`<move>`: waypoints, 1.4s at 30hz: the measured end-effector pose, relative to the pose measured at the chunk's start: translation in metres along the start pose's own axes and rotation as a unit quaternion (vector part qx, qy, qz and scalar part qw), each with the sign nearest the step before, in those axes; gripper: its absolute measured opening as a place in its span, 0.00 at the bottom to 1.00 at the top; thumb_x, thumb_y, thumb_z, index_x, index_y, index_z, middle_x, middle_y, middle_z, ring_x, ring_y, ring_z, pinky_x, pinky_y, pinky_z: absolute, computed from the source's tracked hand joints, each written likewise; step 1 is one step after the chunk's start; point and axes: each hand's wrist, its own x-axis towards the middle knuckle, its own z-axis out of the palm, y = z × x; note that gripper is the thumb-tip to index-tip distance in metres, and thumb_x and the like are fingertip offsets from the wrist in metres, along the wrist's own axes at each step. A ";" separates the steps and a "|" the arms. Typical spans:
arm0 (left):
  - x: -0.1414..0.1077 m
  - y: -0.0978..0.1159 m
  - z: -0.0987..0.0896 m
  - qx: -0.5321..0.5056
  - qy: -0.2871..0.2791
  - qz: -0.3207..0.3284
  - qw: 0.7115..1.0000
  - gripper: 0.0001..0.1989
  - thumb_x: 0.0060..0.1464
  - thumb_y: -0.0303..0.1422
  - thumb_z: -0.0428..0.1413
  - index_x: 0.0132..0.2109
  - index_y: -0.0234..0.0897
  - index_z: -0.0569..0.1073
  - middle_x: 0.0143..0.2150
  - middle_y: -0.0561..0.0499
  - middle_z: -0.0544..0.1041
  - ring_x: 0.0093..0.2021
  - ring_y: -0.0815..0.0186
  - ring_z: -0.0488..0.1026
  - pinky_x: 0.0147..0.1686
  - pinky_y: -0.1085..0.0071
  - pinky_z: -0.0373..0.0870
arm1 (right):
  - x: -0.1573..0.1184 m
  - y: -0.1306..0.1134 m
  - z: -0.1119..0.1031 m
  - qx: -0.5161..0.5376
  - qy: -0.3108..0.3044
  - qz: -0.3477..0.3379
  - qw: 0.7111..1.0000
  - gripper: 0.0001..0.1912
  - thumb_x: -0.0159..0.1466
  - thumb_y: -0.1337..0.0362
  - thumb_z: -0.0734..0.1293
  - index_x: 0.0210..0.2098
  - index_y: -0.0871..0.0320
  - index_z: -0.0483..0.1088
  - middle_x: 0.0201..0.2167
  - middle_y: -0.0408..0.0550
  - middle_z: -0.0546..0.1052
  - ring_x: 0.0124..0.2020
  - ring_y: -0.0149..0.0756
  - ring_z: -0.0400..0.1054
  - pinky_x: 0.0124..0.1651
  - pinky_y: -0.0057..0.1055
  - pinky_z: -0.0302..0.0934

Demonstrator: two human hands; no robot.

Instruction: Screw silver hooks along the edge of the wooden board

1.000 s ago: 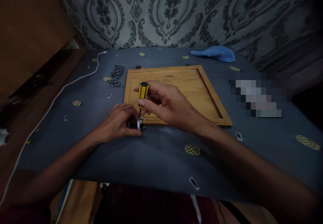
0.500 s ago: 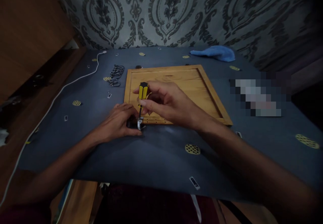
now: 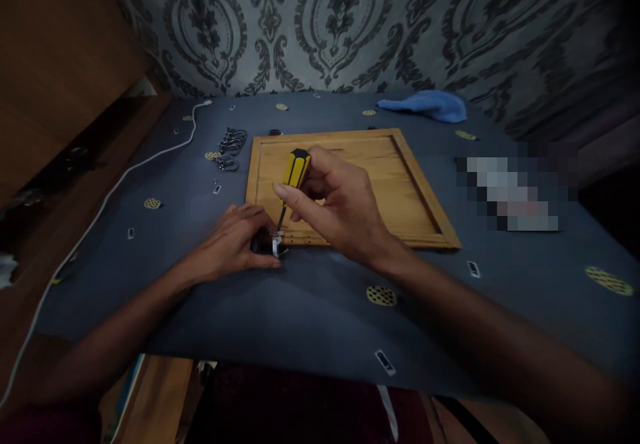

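Observation:
A yellow and black screwdriver (image 3: pixel 296 169) is gripped in my right hand (image 3: pixel 343 207), its handle leaning to the right and its shaft pointing down. The tip meets a small metal bracket (image 3: pixel 277 245) at the front left corner of a framed wooden panel (image 3: pixel 350 177). Thumb and fingers of my left hand (image 3: pixel 235 244) close around the bracket from the left. Part of the bracket lies hidden in shadow between those fingers.
Several metal clips or rings (image 3: pixel 233 143) lie left of the panel. A white cable (image 3: pixel 145 162) runs along the table's left side. At the back right is a blue cloth (image 3: pixel 430 105). A blurred-out object (image 3: pixel 515 194) lies on the right.
The screwdriver handle has tilted to the right and slightly up. My right hand has shifted with it, its thumb now higher on the handle. My left hand has stayed in place.

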 end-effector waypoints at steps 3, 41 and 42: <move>0.000 0.000 0.000 0.001 0.001 0.000 1.000 0.21 0.54 0.49 0.66 0.45 0.40 0.73 0.48 0.49 0.78 0.52 0.51 0.73 0.50 0.57 0.64 | 0.000 0.001 0.000 -0.003 -0.013 -0.006 1.000 0.16 0.67 0.59 0.71 0.30 0.51 0.59 0.24 0.38 0.67 0.23 0.32 0.66 0.25 0.32 0.60; 0.000 -0.004 0.004 0.006 0.014 -0.003 1.000 0.21 0.52 0.50 0.67 0.44 0.40 0.75 0.50 0.47 0.78 0.52 0.49 0.73 0.52 0.53 0.66 | 0.002 -0.003 -0.004 -0.036 -0.043 -0.018 0.998 0.16 0.66 0.60 0.72 0.28 0.53 0.62 0.23 0.37 0.68 0.25 0.31 0.65 0.27 0.30 0.57; -0.001 -0.004 0.004 0.005 0.016 -0.002 1.000 0.21 0.53 0.50 0.67 0.44 0.40 0.75 0.50 0.47 0.78 0.52 0.49 0.73 0.53 0.52 0.66 | 0.001 -0.003 -0.003 -0.039 -0.023 -0.024 0.999 0.17 0.66 0.59 0.72 0.28 0.53 0.61 0.23 0.38 0.68 0.25 0.31 0.65 0.27 0.30 0.57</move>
